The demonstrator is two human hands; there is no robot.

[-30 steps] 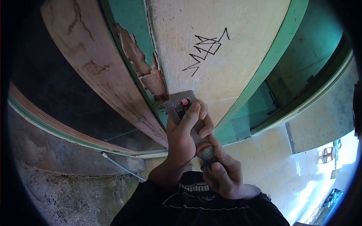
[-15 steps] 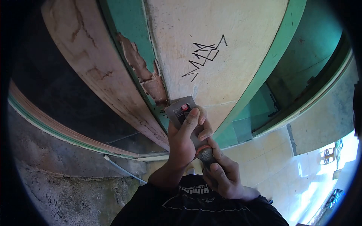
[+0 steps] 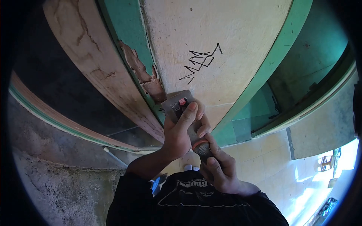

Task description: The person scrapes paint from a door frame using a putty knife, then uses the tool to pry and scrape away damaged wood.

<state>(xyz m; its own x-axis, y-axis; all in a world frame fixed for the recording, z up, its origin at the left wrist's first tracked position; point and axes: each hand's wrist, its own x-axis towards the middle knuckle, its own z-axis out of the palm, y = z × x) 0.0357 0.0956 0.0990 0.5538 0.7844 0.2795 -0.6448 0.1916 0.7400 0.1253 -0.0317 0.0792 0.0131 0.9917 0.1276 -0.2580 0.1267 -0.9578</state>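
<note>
A putty knife with a wide grey blade (image 3: 174,104) and a dark handle (image 3: 204,150) is held slanted against the wall. My left hand (image 3: 181,126) pinches the blade, thumb on top near a red label and fingers behind it. Around the handle, below, my right hand (image 3: 223,170) is wrapped. The blade's top edge lies at the lower end of a damaged strip (image 3: 145,77) of exposed brown material, beside green paint. To its right is the cream wall (image 3: 226,22) with black scribble marks (image 3: 201,60).
A stained, cracked frame (image 3: 94,71) runs down on the left. At the right stands a green frame edge (image 3: 260,71). Pale floor tiles (image 3: 260,162) lie below, and a rough grey surface (image 3: 68,192) is at the lower left.
Both hands and the putty knife have shifted slightly up and left in view. My left forearm now reaches out further left, and the view of the wall has shifted a little.
</note>
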